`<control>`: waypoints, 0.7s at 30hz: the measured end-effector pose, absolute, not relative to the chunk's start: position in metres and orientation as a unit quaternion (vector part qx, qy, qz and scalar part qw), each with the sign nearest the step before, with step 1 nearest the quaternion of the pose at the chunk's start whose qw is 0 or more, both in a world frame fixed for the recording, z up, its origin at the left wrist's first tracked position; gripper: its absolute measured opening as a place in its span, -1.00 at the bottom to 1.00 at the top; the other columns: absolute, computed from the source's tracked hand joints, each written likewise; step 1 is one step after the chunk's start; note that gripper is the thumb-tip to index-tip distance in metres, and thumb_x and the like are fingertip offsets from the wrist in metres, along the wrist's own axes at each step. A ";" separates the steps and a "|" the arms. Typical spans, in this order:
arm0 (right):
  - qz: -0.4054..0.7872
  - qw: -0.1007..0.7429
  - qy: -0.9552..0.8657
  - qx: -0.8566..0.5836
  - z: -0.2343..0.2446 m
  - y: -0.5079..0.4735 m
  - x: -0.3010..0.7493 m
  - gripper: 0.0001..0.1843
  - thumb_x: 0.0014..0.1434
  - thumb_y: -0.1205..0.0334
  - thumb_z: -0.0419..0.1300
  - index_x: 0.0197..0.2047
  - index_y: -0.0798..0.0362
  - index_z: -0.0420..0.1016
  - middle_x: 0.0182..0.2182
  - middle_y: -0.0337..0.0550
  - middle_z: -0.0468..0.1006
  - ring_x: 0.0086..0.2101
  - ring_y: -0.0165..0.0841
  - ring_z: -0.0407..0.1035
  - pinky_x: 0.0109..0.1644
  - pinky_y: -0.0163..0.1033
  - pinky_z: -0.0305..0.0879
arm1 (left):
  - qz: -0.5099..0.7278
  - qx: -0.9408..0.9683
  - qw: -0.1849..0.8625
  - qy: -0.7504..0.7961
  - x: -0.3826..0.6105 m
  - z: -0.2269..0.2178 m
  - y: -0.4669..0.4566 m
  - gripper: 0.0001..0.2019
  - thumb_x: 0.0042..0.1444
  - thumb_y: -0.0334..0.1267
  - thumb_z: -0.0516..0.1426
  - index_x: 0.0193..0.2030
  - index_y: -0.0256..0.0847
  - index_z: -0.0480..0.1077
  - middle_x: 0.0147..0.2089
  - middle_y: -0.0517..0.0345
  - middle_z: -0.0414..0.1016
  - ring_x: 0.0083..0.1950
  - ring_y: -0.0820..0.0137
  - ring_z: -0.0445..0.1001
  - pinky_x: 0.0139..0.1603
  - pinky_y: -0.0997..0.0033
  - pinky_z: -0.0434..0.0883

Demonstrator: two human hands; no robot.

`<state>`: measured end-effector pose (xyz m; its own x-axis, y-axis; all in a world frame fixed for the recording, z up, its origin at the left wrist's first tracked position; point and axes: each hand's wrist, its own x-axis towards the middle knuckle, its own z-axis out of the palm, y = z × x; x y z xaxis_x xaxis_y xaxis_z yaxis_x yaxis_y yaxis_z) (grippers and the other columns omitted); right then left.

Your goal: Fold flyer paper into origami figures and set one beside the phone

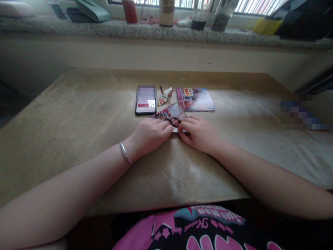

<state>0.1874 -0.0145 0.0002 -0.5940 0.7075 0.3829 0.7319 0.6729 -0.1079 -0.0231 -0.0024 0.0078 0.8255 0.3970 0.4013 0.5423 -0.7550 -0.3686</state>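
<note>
A printed sheet of paper (173, 111), folded into a triangle, lies on the table in front of me. My left hand (151, 134) presses on its left side, with the thumb and fingers on the near edge. At the right corner my right hand (200, 133) pinches the same paper between thumb and curled fingers. Just behind the triangle sits a small folded paper bird (165, 95) with a pointed tip. Part of the paper is hidden under my fingers.
A phone (145, 110) with a lit screen lies left of the bird. To its right is a stack of printed leaflets (196, 99). A blurred item (304, 113) lies at the table's (78, 139) right side. Bottles and jars (166, 12) line the stone windowsill (109, 30).
</note>
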 end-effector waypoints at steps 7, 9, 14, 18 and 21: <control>-0.012 0.249 -0.882 -0.400 0.001 -0.014 0.183 -0.92 0.07 0.35 0.11 -0.42 0.03 0.40 -0.39 -0.15 0.50 -0.35 -0.31 0.26 -0.25 -0.23 0.14 | -0.194 -0.924 0.221 -0.244 -0.022 0.011 -0.003 -0.76 0.32 -0.20 -0.01 -0.32 -0.18 0.38 -0.33 0.22 0.53 -0.31 0.41 0.47 -0.22 0.32 0.23; -0.006 0.253 -0.884 -0.392 0.001 -0.014 0.184 -0.93 0.04 0.36 0.11 -0.43 0.02 0.39 -0.41 -0.16 0.48 -0.37 -0.32 0.25 -0.26 -0.23 0.14 | -0.198 -0.923 0.218 -0.249 -0.022 0.012 -0.005 -0.76 0.32 -0.20 -0.01 -0.32 -0.18 0.39 -0.33 0.23 0.54 -0.31 0.41 0.47 -0.23 0.32 0.22; -0.014 0.256 -0.885 -0.389 0.003 -0.014 0.188 -0.93 0.03 0.36 0.11 -0.45 0.02 0.36 -0.44 -0.15 0.46 -0.37 -0.30 0.25 -0.26 -0.22 0.16 | -0.198 -0.920 0.195 -0.275 -0.024 0.013 -0.008 -0.74 0.33 -0.16 -0.02 -0.31 -0.18 0.40 -0.33 0.21 0.54 -0.28 0.40 0.48 -0.21 0.33 0.21; -0.016 0.259 -0.884 -0.389 0.004 -0.014 0.192 -0.92 0.02 0.38 0.10 -0.45 0.02 0.35 -0.45 -0.15 0.45 -0.37 -0.30 0.26 -0.26 -0.22 0.18 | -0.201 -0.919 0.186 -0.284 -0.026 0.014 -0.007 -0.73 0.33 -0.16 -0.02 -0.32 -0.18 0.41 -0.34 0.19 0.55 -0.29 0.39 0.48 -0.24 0.33 0.20; -0.004 0.260 -0.881 -0.396 0.006 -0.013 0.196 -0.92 0.01 0.38 0.11 -0.44 0.02 0.34 -0.45 -0.16 0.45 -0.36 -0.30 0.27 -0.25 -0.22 0.19 | -0.203 -0.917 0.185 -0.290 -0.028 0.014 -0.006 -0.73 0.31 -0.18 -0.01 -0.36 -0.20 0.40 -0.34 0.18 0.55 -0.29 0.39 0.47 -0.25 0.33 0.20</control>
<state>0.1958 -0.0133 0.0056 -0.5507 0.6951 0.4621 0.6997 0.6863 -0.1985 -0.0280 -0.0062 0.0143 0.7503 0.4561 0.4785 0.6059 -0.7640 -0.2217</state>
